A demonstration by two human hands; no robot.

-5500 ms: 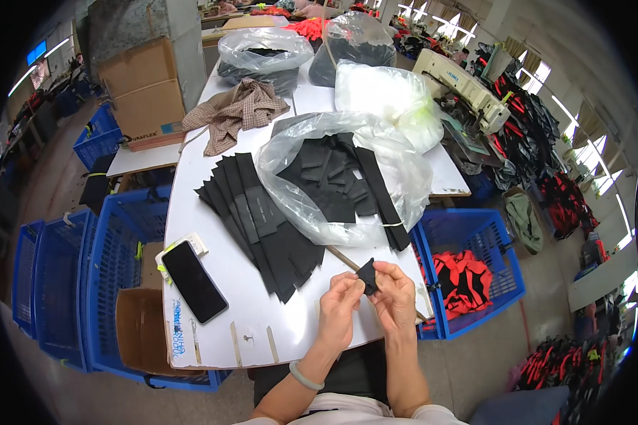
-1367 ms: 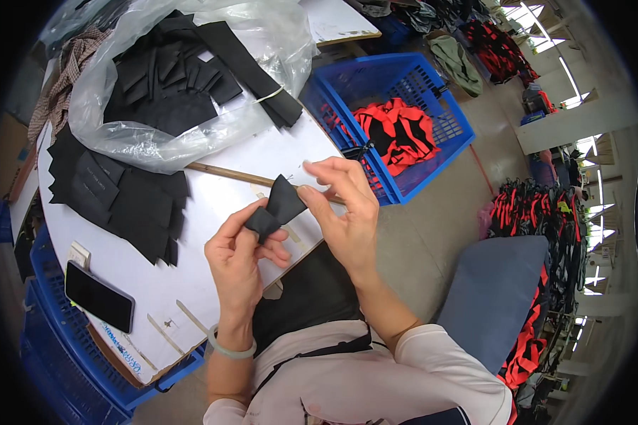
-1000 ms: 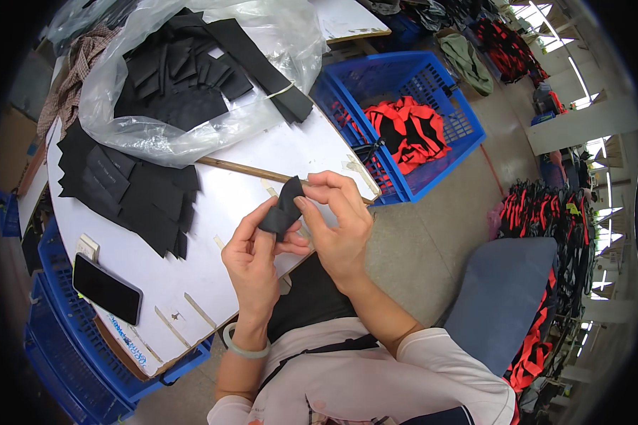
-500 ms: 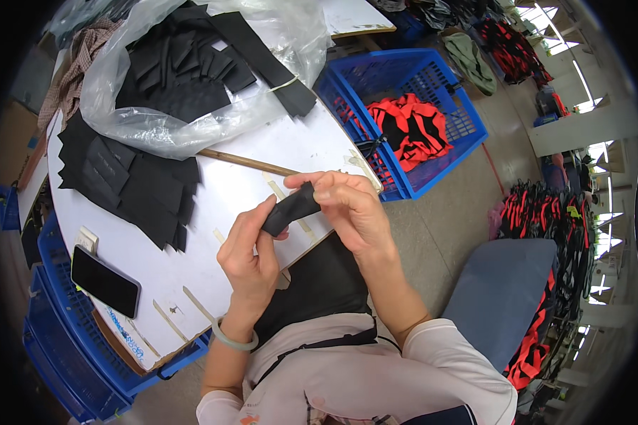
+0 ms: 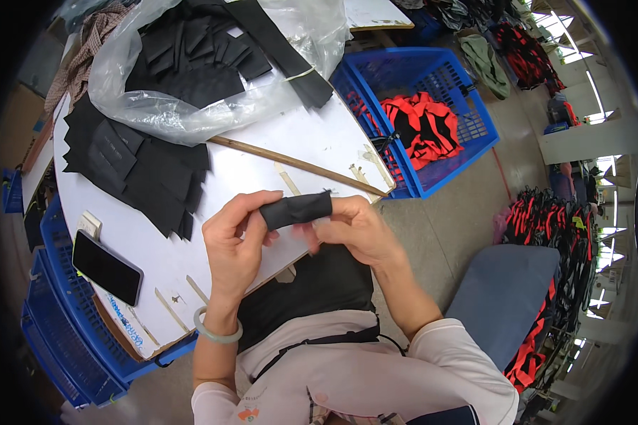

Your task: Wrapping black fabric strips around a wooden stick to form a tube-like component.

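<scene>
A small piece of black fabric [image 5: 296, 210] is stretched level between my two hands above the table's near edge. My left hand [image 5: 235, 230] pinches its left end between thumb and fingers. At the other end, my right hand [image 5: 354, 230] grips the cloth, its lower fingers slightly blurred. Past my left hand, a fanned stack of black fabric pieces [image 5: 135, 170] lies on the white table [image 5: 234, 170]. Behind that stack, a clear plastic bag [image 5: 184, 127] lies open around more black cut pieces [image 5: 198, 78].
A wooden stick [image 5: 298, 163] lies across the table. A phone [image 5: 106, 268] rests at the left edge, above blue crates [image 5: 71, 333]. To the right stand a blue basket [image 5: 439, 180] holding red-and-black fabric [image 5: 422, 131] and a grey padded surface [image 5: 503, 297].
The fabric piece has turned from slanted to nearly level and is pulled longer. My left hand has shifted left, and my right hand's grip has moved lower. The view has shifted slightly.
</scene>
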